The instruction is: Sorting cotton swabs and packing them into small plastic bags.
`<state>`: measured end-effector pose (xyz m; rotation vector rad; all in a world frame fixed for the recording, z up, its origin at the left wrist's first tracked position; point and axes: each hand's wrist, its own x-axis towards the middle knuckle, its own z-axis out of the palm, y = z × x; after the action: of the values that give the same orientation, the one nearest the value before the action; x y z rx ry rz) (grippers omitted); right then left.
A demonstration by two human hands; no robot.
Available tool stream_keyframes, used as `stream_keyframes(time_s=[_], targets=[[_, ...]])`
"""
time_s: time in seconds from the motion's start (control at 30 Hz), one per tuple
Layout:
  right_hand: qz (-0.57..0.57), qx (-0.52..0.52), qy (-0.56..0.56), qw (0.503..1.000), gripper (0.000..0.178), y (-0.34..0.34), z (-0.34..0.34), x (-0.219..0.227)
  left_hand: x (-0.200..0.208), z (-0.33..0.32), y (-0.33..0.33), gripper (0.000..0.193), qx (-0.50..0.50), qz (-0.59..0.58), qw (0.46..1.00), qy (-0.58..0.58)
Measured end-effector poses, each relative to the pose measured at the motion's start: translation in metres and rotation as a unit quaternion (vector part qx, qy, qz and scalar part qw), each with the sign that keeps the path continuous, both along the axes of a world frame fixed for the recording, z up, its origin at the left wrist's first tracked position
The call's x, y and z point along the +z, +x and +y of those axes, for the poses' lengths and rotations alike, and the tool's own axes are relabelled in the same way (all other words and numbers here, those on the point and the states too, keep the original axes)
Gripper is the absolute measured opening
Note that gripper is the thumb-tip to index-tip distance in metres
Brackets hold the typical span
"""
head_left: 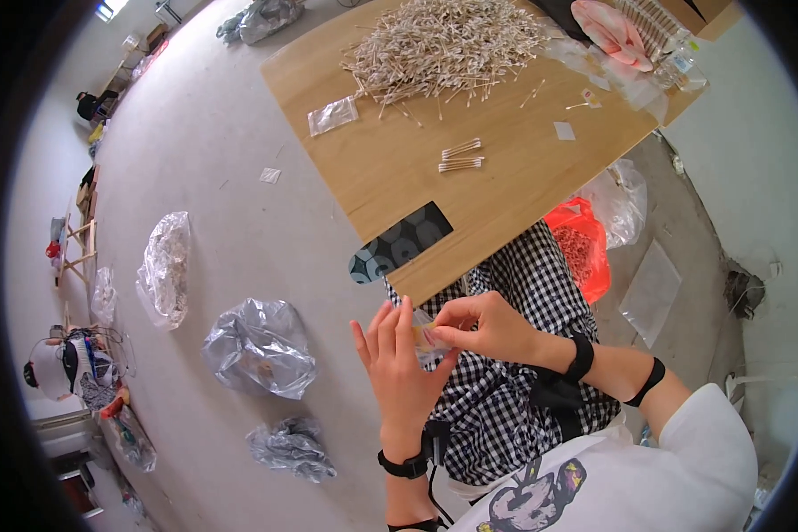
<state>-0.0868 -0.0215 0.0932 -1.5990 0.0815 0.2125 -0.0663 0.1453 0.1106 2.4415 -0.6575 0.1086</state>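
Observation:
Close to the table's near corner, over my lap, both hands hold a small clear plastic bag [423, 338] with yellow and pink print. My left hand [395, 363] has its thumb against the bag, its other fingers stretched upward. At the bag's right side my right hand [481, 326] pinches the edge between thumb and fingers. Ahead on the wooden table [372, 177] lie two small rows of cotton swabs [461, 164]. Farther back is a large loose pile of cotton swabs [443, 49]. A flat clear bag [332, 116] lies left of the pile.
A dark hexagon-patterned panel [403, 242] lies at the table's left edge. Below the right edge stands a red plastic bag [581, 248] with small pieces inside. Several plastic bags, one grey [262, 348], are on the floor at left. A pink item [610, 34] lies at the far right.

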Motion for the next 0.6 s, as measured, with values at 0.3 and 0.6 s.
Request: stream_keyframes(time_s=[0.3, 0.6], targets=[[0.064, -0.030, 0.040, 0.997, 0.018, 0.025, -0.015, -0.015, -0.040, 0.002, 0.027, 0.072, 0.010, 0.140, 0.976, -0.168], [0.033, -0.340, -0.138, 0.930, 0.020, 0.058, -0.166, -0.040, -0.066, 0.073, 0.057, 0.070, 0.148, 0.114, 0.981, -0.060]])
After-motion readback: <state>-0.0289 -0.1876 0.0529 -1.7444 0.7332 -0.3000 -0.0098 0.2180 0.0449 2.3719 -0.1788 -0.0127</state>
